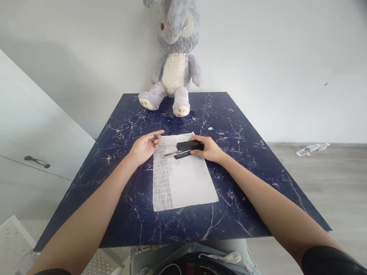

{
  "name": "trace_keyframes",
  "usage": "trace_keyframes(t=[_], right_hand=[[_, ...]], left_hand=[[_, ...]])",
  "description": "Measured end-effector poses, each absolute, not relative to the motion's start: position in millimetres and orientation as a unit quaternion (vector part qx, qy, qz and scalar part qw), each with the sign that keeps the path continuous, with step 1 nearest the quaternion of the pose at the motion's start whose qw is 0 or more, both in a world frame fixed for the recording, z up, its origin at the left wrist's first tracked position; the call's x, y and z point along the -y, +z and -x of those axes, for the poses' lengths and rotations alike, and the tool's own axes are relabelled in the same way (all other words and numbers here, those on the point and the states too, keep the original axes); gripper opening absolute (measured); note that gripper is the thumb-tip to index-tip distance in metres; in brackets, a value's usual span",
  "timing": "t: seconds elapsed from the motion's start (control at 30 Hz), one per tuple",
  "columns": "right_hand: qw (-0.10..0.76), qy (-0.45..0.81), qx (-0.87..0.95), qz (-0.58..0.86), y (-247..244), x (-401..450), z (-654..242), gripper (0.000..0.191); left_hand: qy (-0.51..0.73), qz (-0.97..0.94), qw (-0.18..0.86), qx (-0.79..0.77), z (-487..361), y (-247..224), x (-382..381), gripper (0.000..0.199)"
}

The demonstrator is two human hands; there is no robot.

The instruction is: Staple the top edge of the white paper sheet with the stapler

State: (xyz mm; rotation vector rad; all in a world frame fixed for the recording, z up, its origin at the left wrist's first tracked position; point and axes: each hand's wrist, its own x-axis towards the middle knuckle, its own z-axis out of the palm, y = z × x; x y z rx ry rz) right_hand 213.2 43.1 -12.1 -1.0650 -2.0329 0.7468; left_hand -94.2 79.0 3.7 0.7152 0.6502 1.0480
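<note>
A black stapler [188, 146] is held in my right hand [210, 149], over the upper part of a printed sheet of paper [193, 183]. Its silver tray sticks out to the left from the body. Just left of the paper's top edge is my left hand [145, 147], palm turned up, with a small dark piece [155, 136] pinched between its fingers. The paper lies flat on the dark blue marbled table [129, 216], with dense print down its left side.
A grey plush rabbit [174, 71] sits at the table's back edge against the wall. A small pale scrap [210, 128] lies right of the paper's top. Clear plastic packaging [312, 149] is on the floor at right; a white perforated basket [11, 246] stands at lower left.
</note>
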Motion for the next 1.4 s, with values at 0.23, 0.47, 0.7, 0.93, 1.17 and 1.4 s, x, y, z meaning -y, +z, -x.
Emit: trace_keyframes(t=[0.23, 0.47, 0.7, 0.93, 1.17, 1.4], right_hand=[[0.357, 0.291, 0.787, 0.409, -11, -43, -213, 0.032], [0.358, 0.293, 0.786, 0.411, -12, -43, -213, 0.032], [0.357, 0.292, 0.788, 0.407, -12, -43, -214, 0.032], [0.359, 0.277, 0.792, 0.409, -14, -44, -214, 0.032], [0.363, 0.269, 0.788, 0.419, -14, -44, -213, 0.033], [0.364, 0.268, 0.787, 0.419, -15, -44, -214, 0.034]], left_hand=[[0.496, -0.445, 0.680, -0.306, 91, -2, -74, 0.022], [0.500, -0.528, 0.607, -0.320, 88, -2, -70, 0.033], [0.447, -0.649, 0.496, -0.366, 88, 1, -63, 0.038], [0.347, -0.739, 0.431, -0.384, 87, 7, -57, 0.038], [0.332, -0.762, 0.412, -0.374, 80, -1, -55, 0.034], [0.362, -0.737, 0.399, -0.408, 64, -4, -42, 0.025]])
